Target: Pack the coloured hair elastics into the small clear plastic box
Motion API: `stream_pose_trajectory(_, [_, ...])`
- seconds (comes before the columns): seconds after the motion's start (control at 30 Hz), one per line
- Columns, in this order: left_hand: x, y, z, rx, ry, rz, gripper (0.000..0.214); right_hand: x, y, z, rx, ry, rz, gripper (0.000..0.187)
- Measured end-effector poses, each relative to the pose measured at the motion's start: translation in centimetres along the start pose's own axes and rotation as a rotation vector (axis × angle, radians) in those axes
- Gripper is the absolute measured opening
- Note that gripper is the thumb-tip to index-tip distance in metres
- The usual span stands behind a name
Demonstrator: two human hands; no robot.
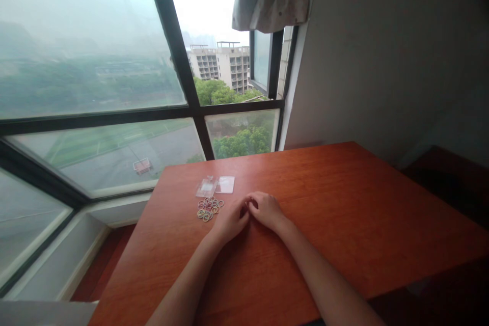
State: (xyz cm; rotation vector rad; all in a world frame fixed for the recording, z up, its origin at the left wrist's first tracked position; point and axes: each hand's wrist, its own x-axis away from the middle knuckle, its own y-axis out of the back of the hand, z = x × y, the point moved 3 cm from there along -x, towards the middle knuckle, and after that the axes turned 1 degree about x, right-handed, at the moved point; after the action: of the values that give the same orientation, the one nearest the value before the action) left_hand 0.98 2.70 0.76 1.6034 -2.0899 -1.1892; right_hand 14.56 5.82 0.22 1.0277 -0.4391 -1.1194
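From where I stand, the left hand (231, 221) and right hand (267, 209) meet at the fingertips, fingers curled inward with little gap to the thumbs. Something small may be pinched between them; I can't tell. Just left of the left hand, small coloured elastic bands (208, 206) lie in a loose, overlapping heap on the wooden table (344, 204). Beyond them sit a clear plastic case (204, 191) and, beside it, a flat, square clear piece (226, 185). I'd judge the handling under way, the heaped bands loose and no finished piece visible.
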Motion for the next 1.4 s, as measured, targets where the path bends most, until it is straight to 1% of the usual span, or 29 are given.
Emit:
stream_pose_trajectory(0.2, [0.0, 0.0, -0.1, 0.003, -0.002, -0.002, 0.045, 0.0, 0.0, 0.0, -0.009, 0.008, -0.013, 0.019])
stream_pose_trajectory(0.4, [0.0, 0.0, -0.1, -0.006, 0.006, -0.003, 0.046, 0.0, -0.1, -0.1, -0.013, -0.003, 0.0, 0.021])
stream_pose_trajectory(0.57, [0.0, -0.1, 0.1, -0.018, 0.009, -0.003, 0.039, 0.0, -0.1, -0.1, -0.011, 0.002, 0.001, 0.021])
stream_pose_trajectory(0.7, [0.0, 0.1, -0.2, -0.013, 0.018, 0.0, 0.035, 0.0, -0.1, -0.1, -0.013, 0.003, -0.006, 0.021])
stream_pose_trajectory(0.87, [0.0, 0.4, -1.1, 0.034, 0.001, 0.014, 0.041, 0.1, 0.0, 0.0, -0.028, 0.005, 0.001, 0.02])
stream_pose_trajectory(0.93, [-0.1, 0.9, -1.0, 0.045, 0.0, 0.021, 0.042, 0.1, 0.1, 0.0, -0.039, 0.002, -0.004, 0.021])
stream_pose_trajectory(1.0, [-0.2, 2.1, -0.2, 0.036, 0.033, -0.037, 0.035, 0.1, 0.1, 0.1, -0.052, -0.02, -0.029, 0.022])
stream_pose_trajectory(1.03, [-0.2, 3.1, 0.5, 0.026, 0.065, -0.11, 0.029, 0.0, 0.1, 0.2, -0.058, -0.036, -0.045, 0.022])
stream_pose_trajectory(1.1, [0.1, 5.4, 2.4, 0.022, 0.182, -0.317, 0.022, -0.2, 0.0, 0.4, -0.069, -0.064, -0.065, 0.024])
stream_pose_trajectory(1.13, [0.3, 6.5, 3.6, 0.019, 0.239, -0.418, 0.023, -0.4, -0.1, 0.6, -0.072, -0.071, -0.064, 0.024])
stream_pose_trajectory(1.2, [1.1, 8.5, 5.9, -0.011, 0.336, -0.581, 0.025, -0.9, -0.4, 1.2, -0.065, -0.074, -0.048, 0.025])
stream_pose_trajectory(1.23, [1.5, 9.2, 6.9, -0.028, 0.375, -0.626, 0.026, -1.3, -0.6, 1.5, -0.053, -0.073, -0.038, 0.026])
stream_pose_trajectory(1.3, [2.1, 9.9, 8.5, -0.081, 0.409, -0.636, 0.029, -2.0, -0.9, 2.3, -0.015, -0.073, -0.022, 0.028])
stream_pose_trajectory(1.4, [2.5, 9.7, 9.7, -0.117, 0.418, -0.578, 0.031, -3.1, -1.5, 3.5, 0.034, -0.055, -0.004, 0.033])
